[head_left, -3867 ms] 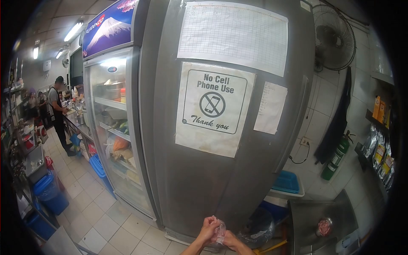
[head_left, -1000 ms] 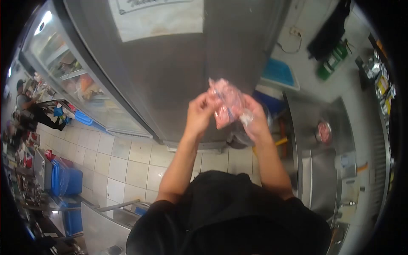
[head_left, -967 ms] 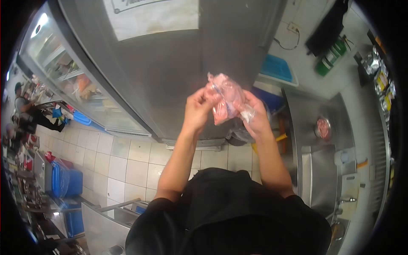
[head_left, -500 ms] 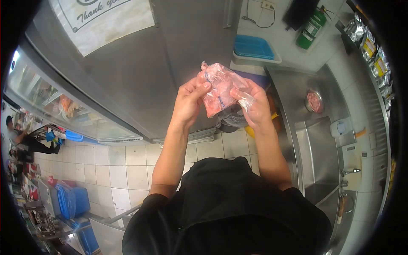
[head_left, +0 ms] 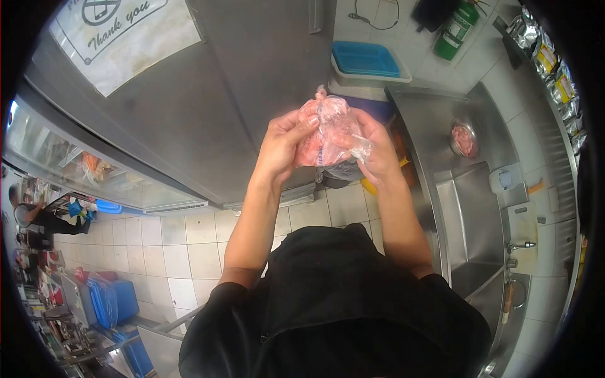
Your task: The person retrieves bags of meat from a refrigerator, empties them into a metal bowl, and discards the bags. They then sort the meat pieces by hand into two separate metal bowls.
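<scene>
A clear plastic bag of pink raw meat (head_left: 322, 132) is held up in front of me between both hands. My left hand (head_left: 280, 148) grips its left side with thumb and fingers. My right hand (head_left: 373, 151) grips its right side and pinches a loose fold of clear plastic. The bag hangs in the air before the grey steel fridge door (head_left: 239, 94). A small metal bowl of pink meat (head_left: 464, 138) sits on the steel counter (head_left: 428, 120) to the right, apart from my hands.
A steel sink (head_left: 479, 220) with a tap lies right of me. A blue tray (head_left: 368, 60) and a green fire extinguisher (head_left: 455, 28) stand by the tiled wall. A glass-door fridge (head_left: 94, 170) is at left; blue bins (head_left: 110, 302) and a person (head_left: 34, 217) stand far left.
The view tipped down from the fridge door to my hands. Both hands raised the meat bag and have closed more tightly around it; it looks more bunched now.
</scene>
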`<state>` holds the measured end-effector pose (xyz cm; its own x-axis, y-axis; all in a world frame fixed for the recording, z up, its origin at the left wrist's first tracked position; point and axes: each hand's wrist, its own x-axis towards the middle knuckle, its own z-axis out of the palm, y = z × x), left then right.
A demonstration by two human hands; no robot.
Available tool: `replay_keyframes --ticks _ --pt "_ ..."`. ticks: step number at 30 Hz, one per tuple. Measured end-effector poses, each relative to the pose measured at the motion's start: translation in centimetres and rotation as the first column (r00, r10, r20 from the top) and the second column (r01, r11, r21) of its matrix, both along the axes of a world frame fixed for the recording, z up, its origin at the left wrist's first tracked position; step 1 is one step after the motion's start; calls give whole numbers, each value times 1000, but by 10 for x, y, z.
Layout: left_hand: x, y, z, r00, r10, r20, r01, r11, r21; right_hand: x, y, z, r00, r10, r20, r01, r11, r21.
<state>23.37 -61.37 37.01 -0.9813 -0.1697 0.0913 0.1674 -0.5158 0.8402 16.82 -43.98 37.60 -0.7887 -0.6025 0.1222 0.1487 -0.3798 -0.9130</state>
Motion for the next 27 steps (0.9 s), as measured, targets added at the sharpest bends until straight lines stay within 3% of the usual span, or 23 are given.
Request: replay_keyframes --ticks 9,18,21,24,27 --pt "-10 6 -3 997 -11 72 13 1000 -14 -17 9 -5 1000 16 27 -17 999 29" --pt "-27 -4 -11 994 -59 97 78 975 -209 -37 26 -12 1000 30 4 -30 999 36" --pt "-27 1 -2 991 -101 87 112 984 -136 -39 26 -6 1000 -13 -17 13 1000 1" --pt "-21 7 3 984 -174 -43 157 952 -262 -48 32 -11 999 -42 -17 42 999 -2" --pt "-21 11 9 983 -181 -13 163 914 -371 -50 33 -9 995 -88 -36 89 995 45"
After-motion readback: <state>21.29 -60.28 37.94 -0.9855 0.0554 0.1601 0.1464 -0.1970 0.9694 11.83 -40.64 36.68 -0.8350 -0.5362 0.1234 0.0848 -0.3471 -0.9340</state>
